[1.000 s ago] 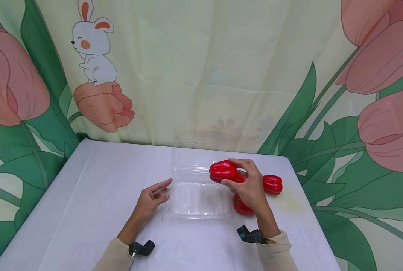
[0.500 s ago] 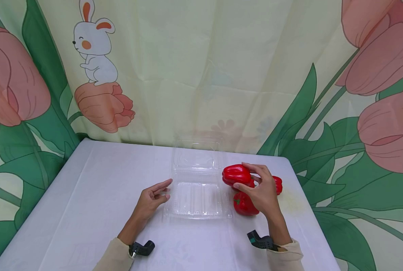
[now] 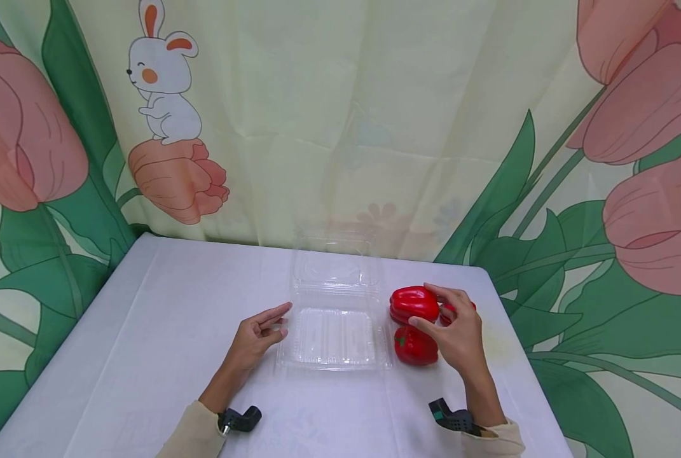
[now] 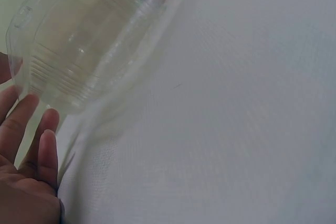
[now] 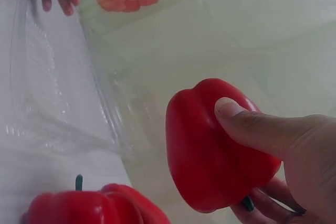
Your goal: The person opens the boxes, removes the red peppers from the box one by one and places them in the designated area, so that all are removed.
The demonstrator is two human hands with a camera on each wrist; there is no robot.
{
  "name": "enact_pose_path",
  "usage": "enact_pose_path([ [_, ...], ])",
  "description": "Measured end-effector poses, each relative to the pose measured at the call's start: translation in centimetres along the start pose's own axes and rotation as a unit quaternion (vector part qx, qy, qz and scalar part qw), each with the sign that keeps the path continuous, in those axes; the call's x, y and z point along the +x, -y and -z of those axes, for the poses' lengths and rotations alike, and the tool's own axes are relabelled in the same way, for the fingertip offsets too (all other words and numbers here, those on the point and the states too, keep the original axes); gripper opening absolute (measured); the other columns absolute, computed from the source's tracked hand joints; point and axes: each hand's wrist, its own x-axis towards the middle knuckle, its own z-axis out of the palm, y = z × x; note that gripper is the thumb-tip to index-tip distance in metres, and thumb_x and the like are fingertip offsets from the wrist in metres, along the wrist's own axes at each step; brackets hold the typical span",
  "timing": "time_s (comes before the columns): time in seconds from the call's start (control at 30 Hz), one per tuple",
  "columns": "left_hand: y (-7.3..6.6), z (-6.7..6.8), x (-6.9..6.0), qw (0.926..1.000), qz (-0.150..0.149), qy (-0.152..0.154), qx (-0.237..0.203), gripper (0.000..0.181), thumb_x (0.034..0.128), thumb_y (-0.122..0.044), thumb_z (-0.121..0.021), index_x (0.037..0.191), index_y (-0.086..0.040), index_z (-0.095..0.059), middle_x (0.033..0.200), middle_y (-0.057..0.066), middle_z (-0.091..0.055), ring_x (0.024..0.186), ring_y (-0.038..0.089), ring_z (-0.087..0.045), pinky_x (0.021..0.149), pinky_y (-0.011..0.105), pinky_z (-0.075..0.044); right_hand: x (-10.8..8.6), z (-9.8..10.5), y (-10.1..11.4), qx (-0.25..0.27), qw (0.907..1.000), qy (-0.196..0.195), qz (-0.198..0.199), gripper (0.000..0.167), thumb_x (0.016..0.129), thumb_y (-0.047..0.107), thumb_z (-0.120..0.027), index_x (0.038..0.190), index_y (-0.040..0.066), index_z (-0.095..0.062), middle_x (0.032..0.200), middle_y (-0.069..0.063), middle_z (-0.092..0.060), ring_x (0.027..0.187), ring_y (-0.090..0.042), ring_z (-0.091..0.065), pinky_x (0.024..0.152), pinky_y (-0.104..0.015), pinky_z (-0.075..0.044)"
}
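Observation:
A glossy red bell pepper (image 3: 413, 304) is held between the thumb and fingers of my right hand (image 3: 460, 331), above the right side of the table. A second red pepper (image 3: 416, 345) with a green stem lies just in front of it. Behind my right fingers shows part of another red pepper (image 3: 473, 306). The clear plastic clamshell box (image 3: 334, 337) stands with its lid (image 3: 334, 264) raised at the back. My left hand (image 3: 251, 340) is at its left edge, fingers extended and touching the rim. In the left wrist view, the fingertips (image 4: 32, 100) meet the clear plastic.
A white cloth covers the table (image 3: 191, 286); its back edge meets a curtain (image 3: 340, 127) printed with tulips and a rabbit. Black wrist cameras sit on the left wrist (image 3: 240, 420) and the right wrist (image 3: 454, 416).
My right hand has moved rightward and slightly down with the pepper, away from above the box toward the other peppers. The left hand and the box have stayed put.

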Motion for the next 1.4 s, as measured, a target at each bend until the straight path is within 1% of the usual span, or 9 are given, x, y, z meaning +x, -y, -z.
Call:
enact_pose_path([
  [0.13, 0.0, 0.0, 0.0, 1.0000, -0.001, 0.000, 0.000, 0.053, 0.0971, -0.003, -0.074, 0.147, -0.015, -0.064, 0.153, 0.004, -0.064, 0.132, 0.030, -0.060, 0.093, 0.015, -0.051, -0.3, 0.7, -0.6, -0.002, 1.0000, 0.001, 0.000, 0.078, 0.080, 0.016, -0.095, 0.150, 0.014, -0.060, 0.146, -0.013, -0.055, 0.131, -0.033, -0.059, 0.100, -0.060, -0.057],
  [0.47, 0.0, -0.1, 0.0, 1.0000, -0.003, 0.001, 0.007, 0.052, 0.0978, -0.005, -0.074, 0.148, -0.015, -0.064, 0.153, 0.003, -0.064, 0.132, 0.030, -0.060, 0.093, 0.015, -0.051, -1.0, 2.2, -2.2, -0.034, 0.9988, -0.020, -0.030, 0.077, 0.080, 0.014, -0.094, 0.149, 0.016, -0.061, 0.145, -0.013, -0.055, 0.132, -0.031, -0.057, 0.098, -0.049, -0.061],
  [0.57, 0.1, 0.0, 0.1, 1.0000, -0.002, 0.001, 0.006, 0.052, 0.0978, -0.005, -0.075, 0.148, -0.015, -0.064, 0.153, 0.003, -0.064, 0.132, 0.030, -0.060, 0.094, 0.015, -0.050, -1.1, 2.8, -2.5, -0.035, 0.9982, -0.021, -0.043, 0.076, 0.081, 0.015, -0.094, 0.149, 0.015, -0.061, 0.146, -0.014, -0.054, 0.134, -0.031, -0.055, 0.094, -0.024, -0.059],
  [0.63, 0.1, 0.0, 0.1, 1.0000, -0.001, 0.001, 0.005, 0.052, 0.0977, -0.005, -0.075, 0.148, -0.016, -0.064, 0.153, 0.003, -0.064, 0.132, 0.030, -0.060, 0.094, 0.015, -0.050, -1.2, 3.1, -2.6, -0.035, 0.9980, -0.024, -0.048, 0.076, 0.081, 0.015, -0.094, 0.150, 0.015, -0.061, 0.147, -0.015, -0.053, 0.135, -0.031, -0.053, 0.089, -0.009, -0.051],
  [0.7, 0.1, 0.0, 0.1, 1.0000, -0.001, 0.000, 0.005, 0.052, 0.0977, -0.005, -0.075, 0.148, -0.016, -0.064, 0.152, 0.002, -0.064, 0.132, 0.030, -0.060, 0.094, 0.015, -0.050, -1.3, 3.4, -2.8, -0.032, 0.9979, -0.028, -0.049, 0.076, 0.082, 0.015, -0.093, 0.150, 0.015, -0.061, 0.148, -0.015, -0.053, 0.135, -0.031, -0.052, 0.083, 0.000, -0.042],
  [0.83, 0.0, 0.0, 0.1, 1.0000, -0.002, -0.002, 0.007, 0.052, 0.0978, -0.006, -0.075, 0.147, -0.016, -0.064, 0.152, 0.001, -0.064, 0.133, 0.031, -0.060, 0.094, 0.015, -0.050, -1.4, 3.9, -3.4, -0.035, 0.9977, -0.037, -0.045, 0.075, 0.082, 0.015, -0.093, 0.150, 0.014, -0.060, 0.148, -0.016, -0.053, 0.133, -0.031, -0.053, 0.081, 0.002, -0.041],
  [0.97, 0.0, 0.0, 0.1, 1.0000, -0.002, -0.003, 0.008, 0.052, 0.0979, -0.006, -0.075, 0.147, -0.016, -0.064, 0.152, 0.002, -0.064, 0.133, 0.031, -0.060, 0.094, 0.015, -0.050, -1.7, 4.5, -4.0, -0.039, 0.9972, -0.041, -0.049, 0.076, 0.082, 0.014, -0.093, 0.150, 0.011, -0.060, 0.147, -0.019, -0.053, 0.133, -0.037, -0.053, 0.079, 0.004, -0.041],
  [1.07, 0.0, 0.0, 0.0, 1.0000, -0.002, -0.001, 0.007, 0.052, 0.0979, -0.005, -0.075, 0.147, -0.016, -0.064, 0.152, 0.003, -0.064, 0.132, 0.031, -0.060, 0.093, 0.015, -0.050, -1.8, 5.0, -4.5, -0.045, 0.9964, -0.041, -0.059, 0.078, 0.081, 0.014, -0.093, 0.151, 0.010, -0.059, 0.147, -0.019, -0.052, 0.134, -0.038, -0.052, 0.078, 0.004, -0.040],
  [1.4, 0.0, 0.0, 0.0, 1.0000, -0.003, -0.003, 0.009, 0.052, 0.0975, -0.004, -0.075, 0.147, -0.015, -0.065, 0.152, 0.004, -0.065, 0.131, 0.031, -0.060, 0.092, 0.015, -0.050, -2.2, 6.3, -6.1, -0.053, 0.9931, -0.041, -0.096, 0.078, 0.083, 0.014, -0.092, 0.153, 0.011, -0.057, 0.150, -0.019, -0.049, 0.136, -0.035, -0.050, 0.076, 0.002, -0.041],
])
